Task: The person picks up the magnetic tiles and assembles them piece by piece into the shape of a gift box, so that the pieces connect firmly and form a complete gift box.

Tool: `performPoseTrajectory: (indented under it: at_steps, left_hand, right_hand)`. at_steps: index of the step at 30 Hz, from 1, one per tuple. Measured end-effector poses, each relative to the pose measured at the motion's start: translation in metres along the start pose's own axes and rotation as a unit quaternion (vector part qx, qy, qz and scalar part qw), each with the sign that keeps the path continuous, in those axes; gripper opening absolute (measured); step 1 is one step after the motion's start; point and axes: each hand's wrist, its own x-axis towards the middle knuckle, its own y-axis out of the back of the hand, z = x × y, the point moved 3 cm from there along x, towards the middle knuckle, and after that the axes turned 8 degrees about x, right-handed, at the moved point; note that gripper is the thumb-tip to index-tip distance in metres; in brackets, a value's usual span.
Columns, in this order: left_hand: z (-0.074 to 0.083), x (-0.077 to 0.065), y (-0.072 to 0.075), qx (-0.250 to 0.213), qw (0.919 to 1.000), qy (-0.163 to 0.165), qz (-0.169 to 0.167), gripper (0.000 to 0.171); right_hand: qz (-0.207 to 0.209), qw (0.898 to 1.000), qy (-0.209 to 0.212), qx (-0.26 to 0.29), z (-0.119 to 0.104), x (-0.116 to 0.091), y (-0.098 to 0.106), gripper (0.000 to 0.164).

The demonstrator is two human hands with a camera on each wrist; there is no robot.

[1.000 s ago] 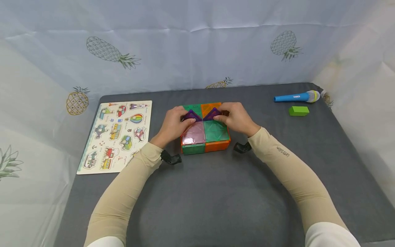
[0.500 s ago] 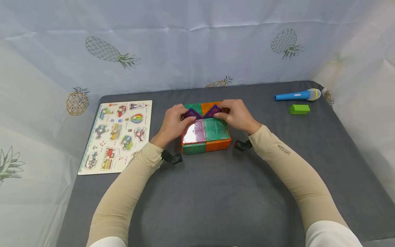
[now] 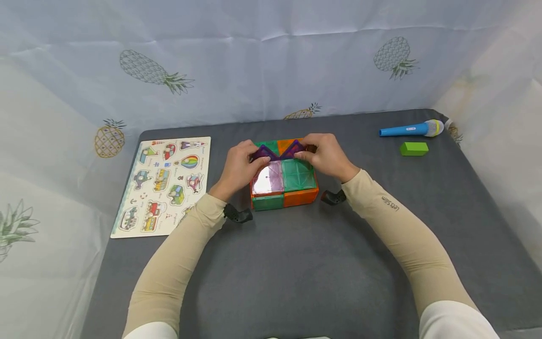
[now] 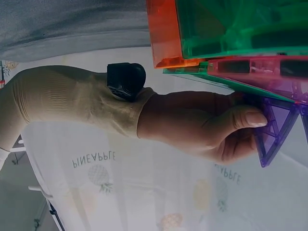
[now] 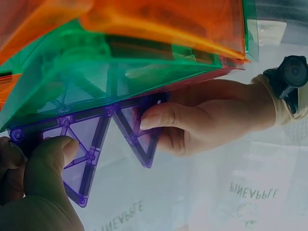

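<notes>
A low box of see-through magnetic tiles point(image 3: 298, 175) stands on the dark table, with green, orange and pink squares on its top. Two purple triangle tiles stand upright side by side across the top, points up. My left hand point(image 3: 237, 167) pinches the left triangle tile point(image 3: 265, 152) between thumb and fingers. With its thumb in front, my right hand point(image 3: 328, 157) pinches the right triangle tile point(image 5: 86, 139). In the right wrist view, which is upside down, both triangles have their long edges along the box top. Fingertips behind the tiles are partly hidden.
Left of the box lies a picture puzzle board point(image 3: 163, 183), partly behind the left forearm. A blue toy microphone point(image 3: 408, 129) and a green block point(image 3: 414, 149) lie at the back right. A pineapple-print curtain point(image 3: 262, 70) hangs behind the table point(image 3: 271, 273).
Both hands keep their grip on the triangles at nearly the same spot. The right triangle stands slightly more upright. The head view has shifted a little.
</notes>
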Motion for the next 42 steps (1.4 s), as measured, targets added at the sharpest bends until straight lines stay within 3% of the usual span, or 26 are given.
performPoseTrajectory:
  at_steps: [26,36,42]
  left_hand:
    - [0.000,0.002,0.001,-0.007,0.9999,-0.002,0.008,0.024]
    - [-0.002,-0.001,-0.004,0.000,1.0000,0.005,-0.007,0.025]
    - [-0.006,-0.006,-0.010,0.002,0.9992,0.018,-0.037,0.020]
  right_hand:
    - [-0.010,1.000,0.004,-0.004,0.000,0.005,0.002,0.013]
    - [-0.015,1.000,-0.008,0.002,0.003,0.001,0.000,0.013]
    - [-0.045,0.998,-0.032,0.010,0.009,-0.006,-0.005,0.018]
